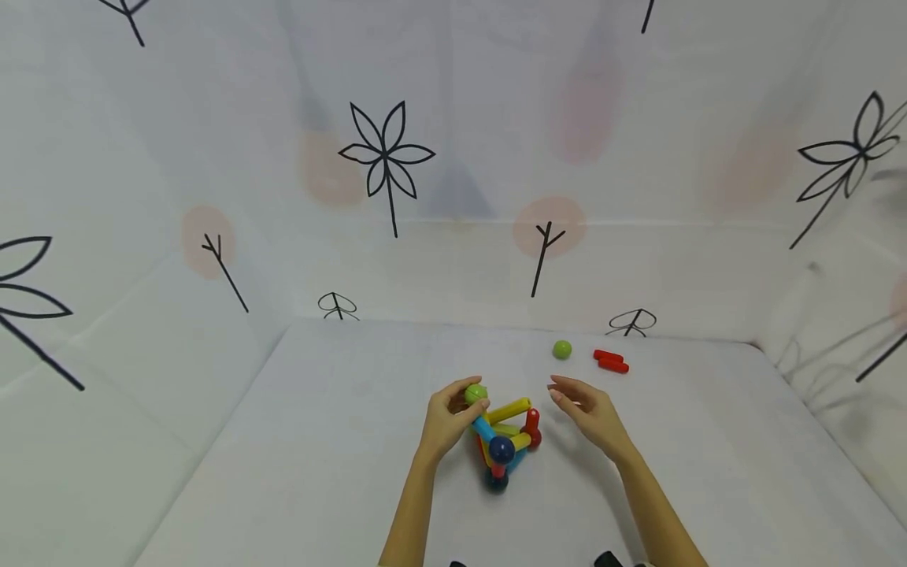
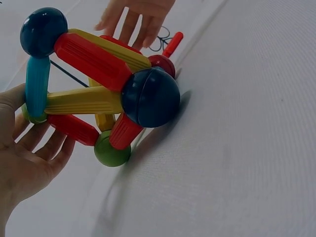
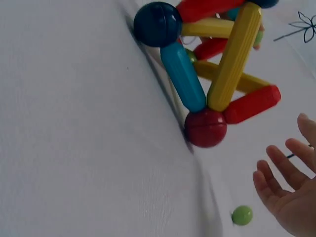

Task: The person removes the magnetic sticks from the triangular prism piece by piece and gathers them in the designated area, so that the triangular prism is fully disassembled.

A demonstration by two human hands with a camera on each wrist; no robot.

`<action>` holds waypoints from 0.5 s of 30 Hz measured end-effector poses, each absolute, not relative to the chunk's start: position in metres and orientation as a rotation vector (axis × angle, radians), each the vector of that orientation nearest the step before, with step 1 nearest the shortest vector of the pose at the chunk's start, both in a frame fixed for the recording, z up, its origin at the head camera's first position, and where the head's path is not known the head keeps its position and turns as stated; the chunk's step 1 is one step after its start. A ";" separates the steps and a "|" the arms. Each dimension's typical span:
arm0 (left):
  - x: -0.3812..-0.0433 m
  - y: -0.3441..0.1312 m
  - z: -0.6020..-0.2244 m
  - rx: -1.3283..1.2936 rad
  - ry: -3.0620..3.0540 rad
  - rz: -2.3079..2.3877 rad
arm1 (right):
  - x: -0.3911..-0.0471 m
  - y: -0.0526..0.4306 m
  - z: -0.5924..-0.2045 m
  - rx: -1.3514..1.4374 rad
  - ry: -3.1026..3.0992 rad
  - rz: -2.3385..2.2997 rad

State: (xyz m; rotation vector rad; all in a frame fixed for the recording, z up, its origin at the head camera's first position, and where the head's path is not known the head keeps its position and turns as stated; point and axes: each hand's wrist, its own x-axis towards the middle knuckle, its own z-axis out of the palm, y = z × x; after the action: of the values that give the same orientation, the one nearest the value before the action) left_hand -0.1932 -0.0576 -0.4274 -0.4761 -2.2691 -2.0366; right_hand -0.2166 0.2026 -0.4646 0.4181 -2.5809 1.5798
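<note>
Rod-and-ball frame sits on the counter, my left hand gripping its green ball; its free-ended red rod stands upright, nearer my empty right hand, left of those parted fingers.

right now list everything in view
tabletop: one, white, below
backdrop: one, white, flower-printed, behind
rod and ball frame: one, multicoloured, tabletop centre
navy balls: two, dark blue, in frame
red ball: one, red, in frame
connected green balls: two, green, in frame
connected rods: several, count unclear, red, yellow, blue, in frame
loose green ball: one, green, behind frame
loose red rods: two, red, right of that ball
cropped dark objects: two, black, bottom edge
left hand: one, bare, pinching connected green ball
right hand: one, bare, right of frame
forearms: two, bare, bottom edge
</note>
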 end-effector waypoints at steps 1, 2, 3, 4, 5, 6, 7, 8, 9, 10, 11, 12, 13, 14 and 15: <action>-0.193 -0.058 -0.428 -0.474 -2.270 -2.034 | -0.215 0.198 -0.464 0.462 -2.580 1.579; -0.193 -0.058 -0.428 -0.470 -2.273 -2.029 | -0.214 0.194 -0.463 0.512 -2.581 1.576; -0.193 -0.057 -0.428 -0.466 -2.276 -2.024 | -0.212 0.190 -0.462 0.561 -2.583 1.574; -0.192 -0.057 -0.428 -0.463 -2.277 -2.020 | -0.212 0.186 -0.462 0.609 -2.586 1.574; -0.192 -0.057 -0.428 -0.460 -2.281 -2.014 | -0.211 0.183 -0.462 0.648 -2.592 1.568; -0.192 -0.057 -0.428 -0.458 -2.280 -2.011 | -0.211 0.180 -0.461 0.684 -2.595 1.568; -0.192 -0.057 -0.428 -0.459 -2.279 -2.008 | -0.211 0.177 -0.461 0.705 -2.597 1.573; -0.192 -0.057 -0.427 -0.459 -2.279 -2.006 | -0.210 0.175 -0.461 0.720 -2.600 1.576; -0.191 -0.057 -0.427 -0.462 -2.277 -2.005 | -0.210 0.173 -0.461 0.731 -2.603 1.572; -0.191 -0.057 -0.427 -0.466 -2.279 -2.002 | -0.210 0.171 -0.460 0.737 -2.606 1.566; -0.191 -0.057 -0.427 -0.468 -2.279 -2.004 | -0.210 0.170 -0.460 0.738 -2.612 1.558; -0.191 -0.057 -0.427 -0.472 -2.278 -2.007 | -0.209 0.169 -0.459 0.737 -2.617 1.551; -0.191 -0.057 -0.427 -0.478 -2.278 -2.012 | -0.209 0.168 -0.459 0.736 -2.622 1.546; -0.191 -0.057 -0.427 -0.480 -2.283 -2.017 | -0.208 0.168 -0.458 0.731 -2.626 1.541; -0.191 -0.057 -0.428 -0.484 -2.281 -2.029 | -0.208 0.168 -0.458 0.727 -2.631 1.533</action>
State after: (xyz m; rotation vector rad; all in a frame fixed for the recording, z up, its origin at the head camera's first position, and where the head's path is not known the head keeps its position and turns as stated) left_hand -0.1911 -0.0573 -0.4284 -0.4844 -2.2814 -2.0290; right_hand -0.2078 0.1677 -0.4582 0.7267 -2.6309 1.5331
